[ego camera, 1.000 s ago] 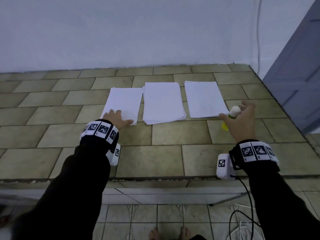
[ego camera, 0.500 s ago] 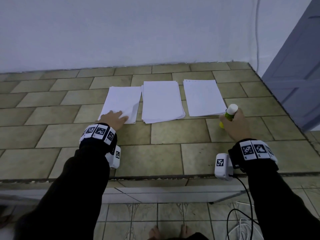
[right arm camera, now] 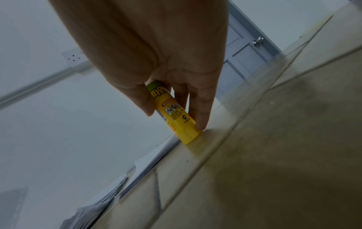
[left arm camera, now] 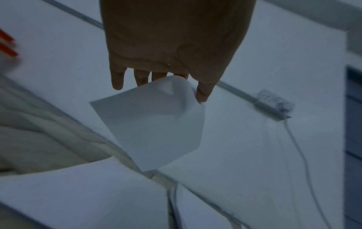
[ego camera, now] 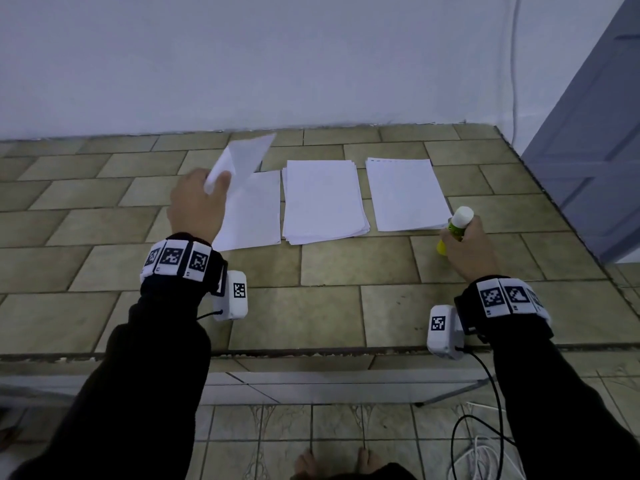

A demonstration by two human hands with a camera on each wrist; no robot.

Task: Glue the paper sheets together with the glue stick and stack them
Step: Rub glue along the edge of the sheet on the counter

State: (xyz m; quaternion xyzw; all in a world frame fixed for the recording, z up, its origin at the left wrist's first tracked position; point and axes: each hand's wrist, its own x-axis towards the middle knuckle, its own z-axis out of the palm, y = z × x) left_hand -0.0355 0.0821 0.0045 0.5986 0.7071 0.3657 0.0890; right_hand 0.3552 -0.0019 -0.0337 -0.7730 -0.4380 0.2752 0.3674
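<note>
Three lots of white paper lie side by side on the tiled ledge: a left sheet (ego camera: 254, 209), a middle stack (ego camera: 323, 200) and a right stack (ego camera: 405, 194). My left hand (ego camera: 199, 202) pinches one corner of a single white sheet (ego camera: 242, 157) and holds it raised above the left sheet; the left wrist view shows that sheet (left arm camera: 154, 124) hanging from my fingers. My right hand (ego camera: 465, 244) grips a yellow glue stick (ego camera: 455, 228) with a white cap, tilted, its yellow base (right arm camera: 188, 133) touching the ledge just right of the right stack.
The tiled ledge (ego camera: 329, 299) ends in a front edge near my wrists; tiled floor and bare feet (ego camera: 332, 462) lie below. A white wall (ego camera: 277, 64) runs behind the papers. A grey door (ego camera: 595, 133) stands at the right. Cables (ego camera: 485, 445) trail from my right wrist.
My left hand has picked up a sheet from the left pile and lifted it up and away from me. My right hand still holds the glue stick, now resting it low by the right stack.
</note>
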